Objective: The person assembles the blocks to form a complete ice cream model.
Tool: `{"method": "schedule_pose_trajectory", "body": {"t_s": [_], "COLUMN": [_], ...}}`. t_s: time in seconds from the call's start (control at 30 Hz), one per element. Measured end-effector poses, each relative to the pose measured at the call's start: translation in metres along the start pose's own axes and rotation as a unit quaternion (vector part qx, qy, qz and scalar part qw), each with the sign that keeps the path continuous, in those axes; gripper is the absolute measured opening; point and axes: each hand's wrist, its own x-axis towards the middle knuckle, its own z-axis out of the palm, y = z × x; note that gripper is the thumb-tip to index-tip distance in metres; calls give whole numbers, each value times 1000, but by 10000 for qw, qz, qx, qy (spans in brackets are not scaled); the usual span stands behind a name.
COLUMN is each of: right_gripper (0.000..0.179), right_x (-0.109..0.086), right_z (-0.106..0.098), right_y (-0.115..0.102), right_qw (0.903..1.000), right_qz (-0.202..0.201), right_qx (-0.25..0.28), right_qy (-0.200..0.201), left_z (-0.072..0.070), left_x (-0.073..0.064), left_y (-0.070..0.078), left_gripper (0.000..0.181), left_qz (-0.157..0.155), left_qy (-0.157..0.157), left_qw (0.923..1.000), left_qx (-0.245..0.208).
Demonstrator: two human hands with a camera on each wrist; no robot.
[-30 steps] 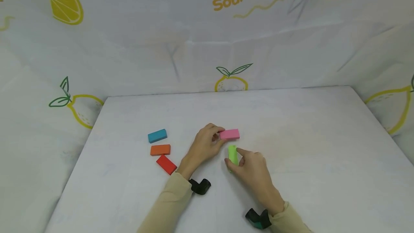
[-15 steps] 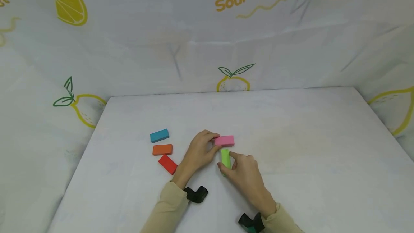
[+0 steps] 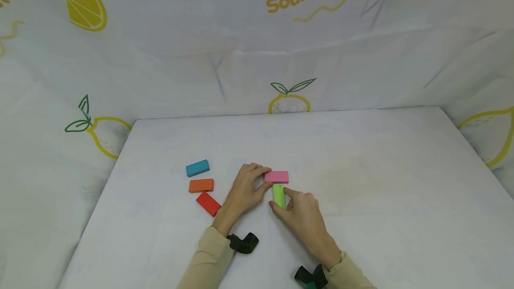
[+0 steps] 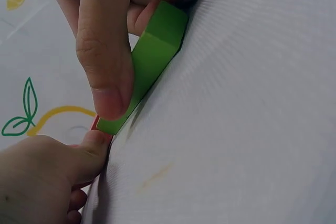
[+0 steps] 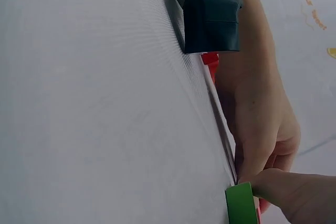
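In the head view a pink block (image 3: 277,176) lies crosswise near the table's middle, its left end pinched between the thumb and fingers of my left hand (image 3: 242,191). Just in front of it a lime-green block (image 3: 279,196) points away from me, with its far end right at the pink block's near side. My right hand (image 3: 307,220) pinches the green block between thumb and index finger. Seen from the left wrist, the green block (image 4: 155,51) lies along the table, and its end meets my left thumb (image 4: 94,148). Most of the pink block is hidden there.
Left of my hands lie a blue block (image 3: 197,168), an orange block (image 3: 201,185) and a red block (image 3: 208,204), the red one beside my left wrist. The white table (image 3: 381,168) is backed by a lemon-printed cloth (image 3: 180,57). Each wrist carries a black camera (image 3: 244,243).
Both hands have moved left and slightly toward me with the pink and green blocks, mostly in the first half second. The green block has come closer to the pink one.
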Motion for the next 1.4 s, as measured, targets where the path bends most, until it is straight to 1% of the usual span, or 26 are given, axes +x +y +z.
{"method": "schedule_pose_trajectory", "body": {"t_s": [0.1,0.23,0.33,0.47,0.57,0.77,0.93,1.17,1.27,1.4], "right_gripper": [30,46,55,60,60,58,56,55,55,55], "right_x": [0,-1,-1,-1,-2,-1,-2,-3,-2,-1], "right_z": [1,2,1,-3,-4,-5,-4,-3,-3,-2], "right_y": [0,1,1,1,1,0,-1,-1,0,0], "right_qw": [10000,9999,10000,9998,9995,9989,9987,9986,9985,9985], "right_qz": [-81,-143,-73,50,57,21,-72,-71,-83,-67], "right_qx": [-26,-70,-21,109,203,342,395,428,431,425], "right_qy": [34,47,-33,-168,-248,-334,-304,-301,-313,-343], "left_z": [0,1,2,1,2,3,3,3,2,1], "left_x": [-1,-2,-3,-3,-3,-3,-4,-4,-4,-4], "left_y": [-2,-6,-9,-12,-14,-15,-16,-16,-16,-15], "left_gripper": [34,36,40,44,44,36,32,29,29,28], "left_qz": [31,106,143,79,67,201,299,396,401,349], "left_qy": [8,-19,-48,-98,-96,-11,18,52,58,-13], "left_qw": [10000,9999,9999,9998,9997,9996,9994,9991,9991,9991], "left_qx": [-55,-46,-41,-157,-216,-176,-147,-117,-149,-235]}}
